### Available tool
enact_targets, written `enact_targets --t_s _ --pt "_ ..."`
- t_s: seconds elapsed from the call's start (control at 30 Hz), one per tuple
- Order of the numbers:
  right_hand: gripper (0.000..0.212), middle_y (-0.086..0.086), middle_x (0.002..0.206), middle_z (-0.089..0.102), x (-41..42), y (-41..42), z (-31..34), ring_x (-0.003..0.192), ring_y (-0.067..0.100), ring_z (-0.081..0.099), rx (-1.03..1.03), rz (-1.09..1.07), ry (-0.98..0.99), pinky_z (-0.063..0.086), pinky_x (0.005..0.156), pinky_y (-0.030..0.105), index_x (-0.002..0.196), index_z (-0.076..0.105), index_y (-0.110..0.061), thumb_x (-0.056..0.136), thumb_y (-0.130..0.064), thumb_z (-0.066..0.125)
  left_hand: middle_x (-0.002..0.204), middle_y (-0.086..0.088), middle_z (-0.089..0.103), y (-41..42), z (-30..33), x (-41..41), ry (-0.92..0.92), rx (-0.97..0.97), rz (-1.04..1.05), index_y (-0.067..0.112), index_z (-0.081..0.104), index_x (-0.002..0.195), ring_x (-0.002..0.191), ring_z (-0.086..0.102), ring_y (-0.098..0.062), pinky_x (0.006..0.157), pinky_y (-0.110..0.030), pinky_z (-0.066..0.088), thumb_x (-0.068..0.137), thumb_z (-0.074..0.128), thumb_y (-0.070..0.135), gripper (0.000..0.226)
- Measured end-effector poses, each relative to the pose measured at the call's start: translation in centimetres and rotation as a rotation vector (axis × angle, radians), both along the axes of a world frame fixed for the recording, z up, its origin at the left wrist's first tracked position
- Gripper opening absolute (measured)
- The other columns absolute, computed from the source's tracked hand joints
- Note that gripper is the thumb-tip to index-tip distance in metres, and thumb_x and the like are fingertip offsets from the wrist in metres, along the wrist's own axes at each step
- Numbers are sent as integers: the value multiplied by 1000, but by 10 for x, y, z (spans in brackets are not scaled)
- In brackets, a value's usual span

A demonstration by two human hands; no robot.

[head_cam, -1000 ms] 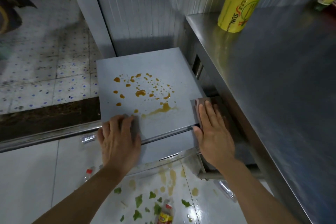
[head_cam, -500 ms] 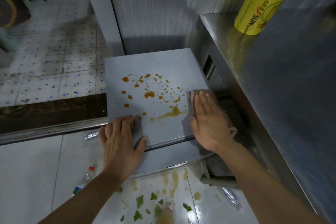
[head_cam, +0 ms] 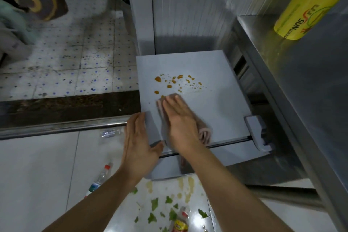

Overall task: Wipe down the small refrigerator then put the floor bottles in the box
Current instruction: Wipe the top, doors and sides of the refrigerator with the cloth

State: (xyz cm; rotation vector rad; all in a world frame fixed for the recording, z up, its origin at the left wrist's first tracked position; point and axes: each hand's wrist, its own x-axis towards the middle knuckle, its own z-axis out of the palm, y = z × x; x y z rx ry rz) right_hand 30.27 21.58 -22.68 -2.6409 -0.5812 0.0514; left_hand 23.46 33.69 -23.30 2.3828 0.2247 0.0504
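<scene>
The small grey refrigerator (head_cam: 216, 103) stands against the wall, its flat top spattered with orange-brown drops (head_cam: 175, 81) toward the back. My right hand (head_cam: 178, 120) presses flat on a pinkish cloth (head_cam: 204, 132) near the front left of the top, just below the drops. My left hand (head_cam: 138, 143) lies flat over the refrigerator's front left corner. On the white floor lie a clear bottle with a red cap (head_cam: 100, 177), a crushed clear bottle (head_cam: 110, 133) and a bottle with a yellow label (head_cam: 180, 222). No box shows.
A steel counter (head_cam: 305, 88) runs along the right, with a yellow roll of wrap (head_cam: 308, 2) on it. Green leaf scraps (head_cam: 154, 203) and brownish smears (head_cam: 186, 186) lie on the floor in front. A dark threshold strip (head_cam: 66, 107) crosses the left, patterned tiles beyond it.
My right hand has swept the cloth from the top's right edge leftward across the front. The long smear and front drops are gone. My left hand stays at the front left corner.
</scene>
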Motion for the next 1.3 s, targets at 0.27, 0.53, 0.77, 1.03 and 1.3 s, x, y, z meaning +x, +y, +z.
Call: enact_targets --t_s 0.27,0.53,0.77,1.03,1.3 --pt "67 9 160 8 25 -108 4 147 22 9 -531 -169 -3 13 120 34 150 11 -7 92 -21 43 141 2 35 15 2 1 88 -180 2 18 22 146 125 41 -14 108 -33 36 73 75 18 90" --pt "68 2 159 2 -24 16 -2 147 21 -8 -254 -9 22 9 120 37 151 7 -15 93 -28 40 123 14 47 25 6 1 79 -314 40 15 27 141 109 52 -5 89 -13 37 74 60 -9 78" --pt "54 3 146 42 -73 12 0 135 20 39 -271 86 -118 29 109 38 137 48 -13 89 -30 31 115 0 56 48 14 5 122 -420 185 20 28 140 96 62 -15 86 -39 54 80 52 -10 71" --pt "55 -3 160 -9 47 59 -1 146 14 -11 -329 -5 19 3 119 42 151 0 -19 101 -32 17 114 6 51 72 19 36 84 -303 115 21 28 139 91 55 -5 83 -24 46 80 58 0 69" --pt "64 -1 160 -2 23 51 -6 147 18 -7 -373 121 -45 -9 115 45 152 8 -23 95 -34 36 125 -2 51 57 9 61 115 -352 81 17 32 136 92 55 -9 76 -14 42 78 62 1 68"
